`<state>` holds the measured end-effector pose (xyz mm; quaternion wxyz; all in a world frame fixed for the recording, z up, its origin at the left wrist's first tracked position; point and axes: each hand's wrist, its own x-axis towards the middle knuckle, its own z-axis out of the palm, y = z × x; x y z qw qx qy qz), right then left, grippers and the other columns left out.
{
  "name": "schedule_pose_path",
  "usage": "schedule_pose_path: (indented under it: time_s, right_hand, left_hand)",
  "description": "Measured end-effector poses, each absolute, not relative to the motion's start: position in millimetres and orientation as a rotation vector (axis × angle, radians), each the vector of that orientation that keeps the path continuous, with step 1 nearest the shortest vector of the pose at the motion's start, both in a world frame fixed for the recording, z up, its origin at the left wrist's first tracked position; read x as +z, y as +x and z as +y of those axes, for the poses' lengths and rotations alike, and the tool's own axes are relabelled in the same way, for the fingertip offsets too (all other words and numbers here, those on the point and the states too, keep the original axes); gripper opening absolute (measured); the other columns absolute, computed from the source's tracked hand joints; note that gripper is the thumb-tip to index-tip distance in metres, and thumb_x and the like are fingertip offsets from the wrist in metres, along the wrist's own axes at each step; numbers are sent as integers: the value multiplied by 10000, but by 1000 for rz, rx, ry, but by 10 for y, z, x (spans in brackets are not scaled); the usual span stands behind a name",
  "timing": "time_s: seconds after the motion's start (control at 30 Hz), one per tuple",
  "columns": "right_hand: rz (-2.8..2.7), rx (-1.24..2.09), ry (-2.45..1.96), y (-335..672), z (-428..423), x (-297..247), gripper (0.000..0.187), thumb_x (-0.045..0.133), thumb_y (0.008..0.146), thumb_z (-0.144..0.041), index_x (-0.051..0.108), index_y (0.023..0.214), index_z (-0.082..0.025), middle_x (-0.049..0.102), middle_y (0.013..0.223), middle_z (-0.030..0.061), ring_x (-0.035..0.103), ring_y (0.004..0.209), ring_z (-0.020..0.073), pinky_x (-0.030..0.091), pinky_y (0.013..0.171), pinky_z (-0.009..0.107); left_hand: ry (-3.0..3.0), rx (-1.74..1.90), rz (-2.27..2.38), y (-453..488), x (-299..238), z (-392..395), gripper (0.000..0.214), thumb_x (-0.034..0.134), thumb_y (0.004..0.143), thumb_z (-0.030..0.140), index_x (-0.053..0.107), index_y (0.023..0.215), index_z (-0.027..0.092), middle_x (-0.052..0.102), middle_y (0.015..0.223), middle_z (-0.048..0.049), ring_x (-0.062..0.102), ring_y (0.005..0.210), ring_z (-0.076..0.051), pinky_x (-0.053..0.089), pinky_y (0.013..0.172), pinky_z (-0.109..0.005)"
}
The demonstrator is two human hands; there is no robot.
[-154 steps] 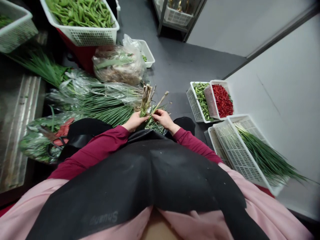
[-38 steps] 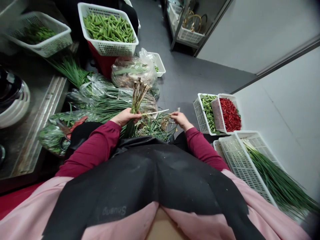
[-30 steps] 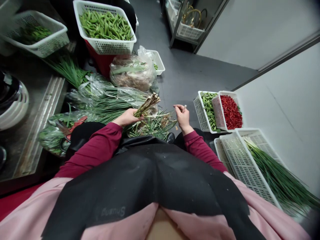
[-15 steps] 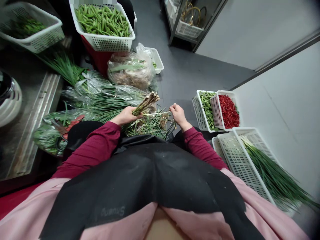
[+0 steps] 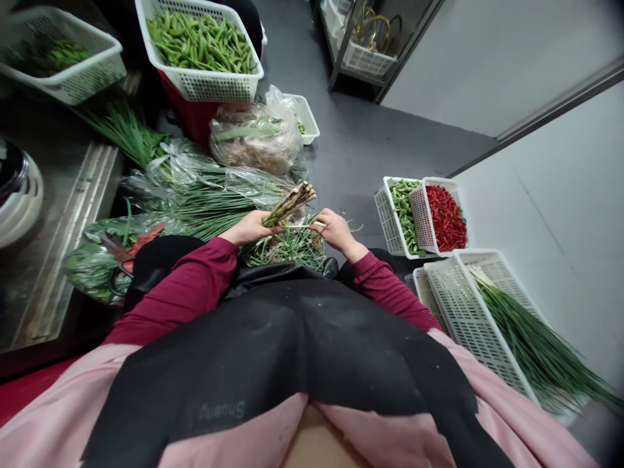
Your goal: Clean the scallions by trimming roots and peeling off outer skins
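My left hand is closed round a bundle of scallions, their brownish root ends pointing up and to the right. One pale scallion stalk stretches out from that hand toward the right. My right hand pinches the white end of this stalk between thumb and fingers. Below both hands lies a heap of green trimmings with peeled skins and roots. Long scallions in clear plastic spread out to the left of my left hand.
A crate of green peppers stands at the upper left, beside a plastic bag. On the right are a basket of red chillies, green chillies and a crate bearing long scallions. Scissors lie at left.
My right hand has moved slightly left and down, closer to my left hand, and now pinches the stalk's white end. A thin strip that hung below the right hand is gone from there.
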<state>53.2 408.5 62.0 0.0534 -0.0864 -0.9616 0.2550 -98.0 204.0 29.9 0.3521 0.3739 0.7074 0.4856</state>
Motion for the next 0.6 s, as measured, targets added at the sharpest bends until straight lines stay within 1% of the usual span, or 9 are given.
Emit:
schedule_pose_path:
  time_s: [0.1, 0.23, 0.37, 0.47, 0.53, 0.6]
  right_hand:
    - [-2871, 793, -283, 542, 4029, 538, 216, 535, 888, -281, 698, 805, -166, 605, 873, 50, 551, 806, 138, 383, 728, 239]
    - [-2789, 627, -454, 546, 4107, 416, 240, 474, 916, -280, 657, 838, -146, 577, 914, 81, 521, 818, 161, 385, 745, 255]
    - [-2654, 421, -927, 604, 4505, 326, 279, 381, 948, -245, 623, 940, -107, 558, 990, 127, 506, 850, 173, 385, 780, 270]
    - [-2608, 323, -1258, 702, 4784, 267, 334, 314, 960, -212, 601, 1040, -61, 556, 1066, 177, 518, 886, 175, 384, 805, 274]
    - [-2673, 353, -1297, 753, 4812, 196, 318, 366, 946, -237, 635, 1001, -77, 595, 1018, 166, 541, 856, 171, 390, 773, 259]
    - [-2855, 468, -1209, 763, 4695, 97, 258, 502, 891, -315, 683, 866, -133, 644, 887, 117, 569, 790, 162, 393, 709, 233]
  left_hand:
    - [977, 1263, 1832, -989, 252, 2033, 431, 747, 590, 496, 660, 778, 118, 606, 676, 1, 516, 616, -127, 422, 640, -255]
    - [957, 1294, 1841, -1007, 216, 2023, 406, 752, 602, 468, 666, 783, 115, 596, 662, 3, 506, 604, -121, 409, 619, -248]
    - [925, 1345, 1836, -1027, 257, 1990, 400, 769, 586, 458, 661, 756, 112, 572, 623, 14, 470, 556, -103, 379, 568, -237]
    - [877, 1390, 1814, -1047, 304, 1954, 383, 773, 589, 449, 640, 719, 114, 519, 552, 31, 422, 501, -86, 341, 516, -229]
    - [828, 1444, 1778, -1062, 314, 1939, 366, 763, 615, 442, 627, 714, 117, 497, 523, 35, 407, 477, -81, 324, 494, -228]
    - [775, 1506, 1714, -1071, 300, 1938, 351, 760, 631, 428, 617, 717, 119, 502, 521, 30, 418, 472, -84, 329, 489, -230]
